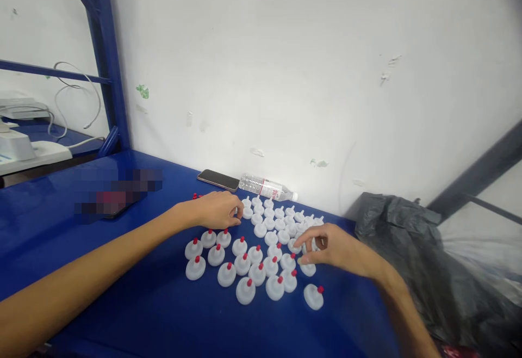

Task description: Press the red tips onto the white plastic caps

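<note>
Many small white disc-shaped pieces with a narrow nozzle stand on the blue table. In the front group, white discs with red caps [245,291] are spread out; behind them, white discs without caps [260,230] stand close together. My left hand [220,211] is at the left edge of the uncapped group, fingers curled in; what they hold, if anything, is hidden. A few small red caps [195,196] show just behind that hand. My right hand [332,246] hovers at the right side of the discs, thumb and forefinger apart, partly covering several pieces.
A phone [218,179] and a clear plastic bottle [268,188] lie along the white wall. Dark plastic sheeting [383,222] is bunched at the right. A blurred dark object [118,200] lies on the left of the table, near a blue metal post [106,48].
</note>
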`<state>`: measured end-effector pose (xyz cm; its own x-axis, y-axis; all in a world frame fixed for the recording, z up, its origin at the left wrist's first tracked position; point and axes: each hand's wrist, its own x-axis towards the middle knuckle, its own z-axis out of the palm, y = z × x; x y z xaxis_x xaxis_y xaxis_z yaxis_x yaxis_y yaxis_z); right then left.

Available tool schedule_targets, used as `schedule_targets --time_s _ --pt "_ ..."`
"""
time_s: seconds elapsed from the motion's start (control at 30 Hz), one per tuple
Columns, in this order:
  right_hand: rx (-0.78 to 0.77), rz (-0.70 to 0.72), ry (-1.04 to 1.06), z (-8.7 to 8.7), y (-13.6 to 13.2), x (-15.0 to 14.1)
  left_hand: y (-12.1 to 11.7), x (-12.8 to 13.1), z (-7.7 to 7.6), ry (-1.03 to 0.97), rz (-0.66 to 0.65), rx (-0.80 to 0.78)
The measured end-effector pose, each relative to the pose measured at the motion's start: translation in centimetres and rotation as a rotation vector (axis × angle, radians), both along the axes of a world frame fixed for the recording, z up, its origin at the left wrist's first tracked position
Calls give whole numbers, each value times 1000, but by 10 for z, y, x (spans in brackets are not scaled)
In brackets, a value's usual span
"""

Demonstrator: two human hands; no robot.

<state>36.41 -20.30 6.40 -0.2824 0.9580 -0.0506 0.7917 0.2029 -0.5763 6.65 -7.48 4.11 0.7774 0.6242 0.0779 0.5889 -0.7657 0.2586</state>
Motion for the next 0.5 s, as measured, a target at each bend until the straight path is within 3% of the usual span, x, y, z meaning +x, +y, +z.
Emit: schedule_targets --time_s 0.17,0.37,0.5 --pt "70 128 -22 -7 2 -13 -4 7 3 -104 9 173" --pt "228 -82 143 4 -3 -19 -22 13 8 -278 -56 328" --pt "341 -87 107 -2 0 -35 -40 20 5 -308 -163 320"
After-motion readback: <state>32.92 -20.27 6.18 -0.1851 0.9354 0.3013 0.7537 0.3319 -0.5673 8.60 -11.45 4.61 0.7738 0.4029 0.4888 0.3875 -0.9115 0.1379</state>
